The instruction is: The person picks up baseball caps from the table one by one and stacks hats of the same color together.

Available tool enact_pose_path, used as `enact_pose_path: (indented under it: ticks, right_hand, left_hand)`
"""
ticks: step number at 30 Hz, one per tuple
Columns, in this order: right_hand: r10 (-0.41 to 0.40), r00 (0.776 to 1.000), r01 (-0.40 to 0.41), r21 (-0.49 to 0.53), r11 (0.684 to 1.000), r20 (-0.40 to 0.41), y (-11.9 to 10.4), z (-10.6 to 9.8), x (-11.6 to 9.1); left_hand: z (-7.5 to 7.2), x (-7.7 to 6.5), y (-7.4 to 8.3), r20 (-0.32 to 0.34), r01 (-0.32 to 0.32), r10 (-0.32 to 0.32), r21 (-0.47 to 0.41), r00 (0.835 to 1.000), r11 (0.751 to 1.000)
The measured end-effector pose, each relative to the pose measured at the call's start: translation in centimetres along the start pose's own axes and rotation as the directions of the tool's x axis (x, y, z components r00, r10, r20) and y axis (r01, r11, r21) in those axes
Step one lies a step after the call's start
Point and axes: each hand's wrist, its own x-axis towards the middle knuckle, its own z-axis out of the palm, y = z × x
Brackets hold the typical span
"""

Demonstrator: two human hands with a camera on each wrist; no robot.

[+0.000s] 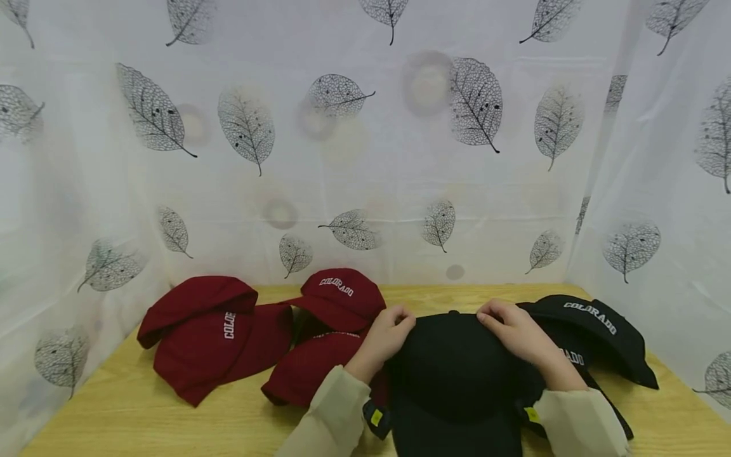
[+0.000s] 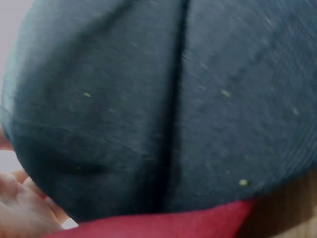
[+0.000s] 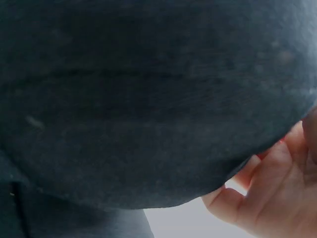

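A plain black cap is held up between both hands in the head view, its brim pointing down toward the person. On its left upper edge the left hand pinches the fabric between thumb and fingers. The right hand pinches the opposite upper edge the same way. Dark cloth of the cap fills most of the left wrist view, with part of the left hand at its border. In the right wrist view, fingers of the right hand meet the cap's rim.
Two overlapping dark red caps lie at the left of the wooden table. More red caps sit left of centre, close to the left forearm. Black caps marked COLORADO lie at right. A leaf-print curtain encloses the back and sides.
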Motion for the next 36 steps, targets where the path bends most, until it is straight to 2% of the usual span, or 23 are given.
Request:
enact_pose_path:
  ticks: [4, 9, 20, 28, 36]
  right_hand:
    - [-0.012, 1.0, 0.012, 0.019, 1.0, 0.015, 0.5, 0.6, 0.2]
    - [-0.023, 1.0, 0.022, 0.029, 0.999, 0.02, 0.8, 1.1, 0.3]
    - [-0.009, 1.0, 0.009, -0.004, 1.0, 0.022, 0.7, 1.2, 0.4]
    - [0.105, 0.994, -0.107, -0.07, 0.992, -0.037, 1.5, -1.0, -0.1]
    - [0.21, 0.976, -0.217, -0.148, 0.965, -0.065, 2.9, -3.4, -1.1]
  left_hand:
    - [0.0, 0.2, -0.7, 0.012, 0.072, -0.072, -0.069, 0.997, 0.995]
    - [-0.1, 0.4, -1.5, 0.06, 0.117, -0.109, -0.144, 0.992, 0.983]
    - [-0.2, 0.4, -2.0, 0.073, 0.123, -0.112, -0.167, 0.991, 0.978]
    - [-0.3, 0.5, -2.1, 0.084, 0.137, -0.124, -0.172, 0.989, 0.976]
    - [-0.4, 0.3, -1.9, 0.103, 0.149, -0.131, -0.186, 0.986, 0.971]
